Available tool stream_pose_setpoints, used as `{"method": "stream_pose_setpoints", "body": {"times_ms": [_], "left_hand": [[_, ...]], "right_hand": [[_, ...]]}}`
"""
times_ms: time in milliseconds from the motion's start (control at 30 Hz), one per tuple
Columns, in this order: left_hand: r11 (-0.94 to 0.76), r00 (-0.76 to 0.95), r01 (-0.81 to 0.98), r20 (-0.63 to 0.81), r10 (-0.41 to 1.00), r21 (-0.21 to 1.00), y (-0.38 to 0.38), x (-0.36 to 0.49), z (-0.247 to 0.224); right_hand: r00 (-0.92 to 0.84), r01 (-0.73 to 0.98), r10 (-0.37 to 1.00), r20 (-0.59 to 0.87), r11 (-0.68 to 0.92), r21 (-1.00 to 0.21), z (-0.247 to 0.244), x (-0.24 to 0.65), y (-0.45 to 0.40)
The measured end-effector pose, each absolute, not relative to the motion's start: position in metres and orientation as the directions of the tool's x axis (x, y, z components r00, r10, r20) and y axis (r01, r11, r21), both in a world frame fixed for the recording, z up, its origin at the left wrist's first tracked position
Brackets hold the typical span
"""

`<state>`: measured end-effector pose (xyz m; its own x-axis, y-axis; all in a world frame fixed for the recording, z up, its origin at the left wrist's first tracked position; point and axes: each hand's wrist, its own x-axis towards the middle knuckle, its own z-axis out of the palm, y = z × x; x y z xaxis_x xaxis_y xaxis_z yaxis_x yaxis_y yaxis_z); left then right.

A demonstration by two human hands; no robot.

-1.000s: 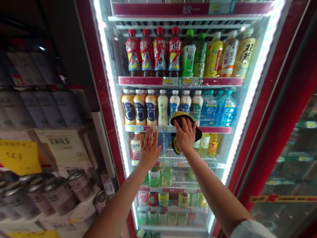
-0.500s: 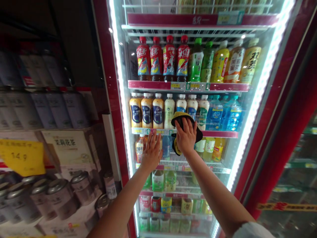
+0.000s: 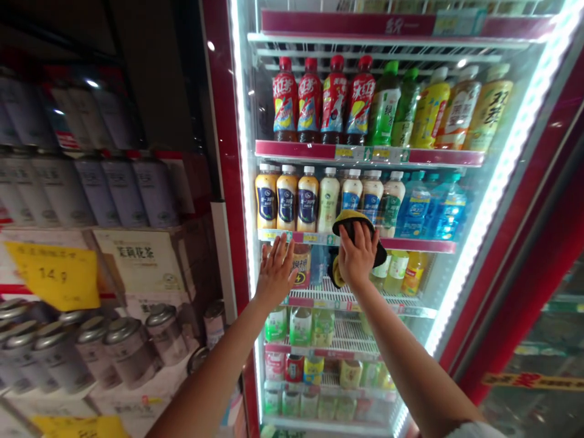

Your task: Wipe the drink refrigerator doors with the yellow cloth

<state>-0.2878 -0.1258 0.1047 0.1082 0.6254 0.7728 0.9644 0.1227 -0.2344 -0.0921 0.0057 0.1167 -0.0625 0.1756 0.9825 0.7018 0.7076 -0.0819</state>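
Note:
My right hand (image 3: 359, 254) is closed on a yellow and black cloth (image 3: 352, 215), pressing it at the front of a lit drinks cooler, level with the middle shelf edge (image 3: 413, 244). The cloth hides part of the white-capped bottles behind it. To its left, my left hand (image 3: 275, 267) lies open and flat with its fingers stretched, holding nothing. Its fingertips overlap the same shelf edge, below the dark-labelled bottles (image 3: 286, 198). Beside that hand shows an orange-labelled bottle (image 3: 300, 266) on the shelf underneath. Whether a glass pane lies under my hands I cannot tell for certain.
Red-capped bottles (image 3: 334, 100) and green ones fill the shelf above, with blue bottles (image 3: 449, 207) at the right. Left of the cooler's red frame stand grey cans (image 3: 123, 340), boxes and a yellow price sign (image 3: 57, 275). Another red-framed cooler (image 3: 541, 255) is at the right.
The view has shifted, so the cooler sits further right. My left hand has slid left across the cooler, uncovering the orange-labelled bottle. The cloth stays at nearly the same spot.

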Motion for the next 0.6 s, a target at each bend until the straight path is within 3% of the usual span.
{"method": "stream_pose_setpoints", "body": {"times_ms": [67, 200, 300, 500, 600], "left_hand": [[0.11, 0.107, 0.968, 0.773, 0.625, -0.223, -0.125, -0.288, 0.103], [0.099, 0.122, 0.967, 0.765, 0.633, -0.236, -0.129, -0.293, 0.101], [0.096, 0.139, 0.96, 0.75, 0.646, -0.261, -0.136, -0.303, 0.099], [0.098, 0.127, 0.964, 0.751, 0.649, -0.248, -0.147, -0.321, 0.098], [0.106, 0.119, 0.964, 0.757, 0.643, -0.242, -0.148, -0.323, 0.097]], "right_hand": [[-0.115, 0.686, 0.185, 0.976, 0.725, -0.056, 0.12, -0.114, -0.005], [-0.363, 0.628, 0.121, 0.924, 0.765, 0.147, 0.096, -0.112, -0.016], [-0.42, 0.622, 0.088, 0.903, 0.752, 0.216, 0.077, -0.086, -0.011], [-0.102, 0.709, 0.18, 0.978, 0.703, -0.056, 0.112, -0.112, -0.01], [-0.169, 0.691, 0.194, 0.967, 0.723, -0.024, 0.128, -0.151, -0.025]]}}
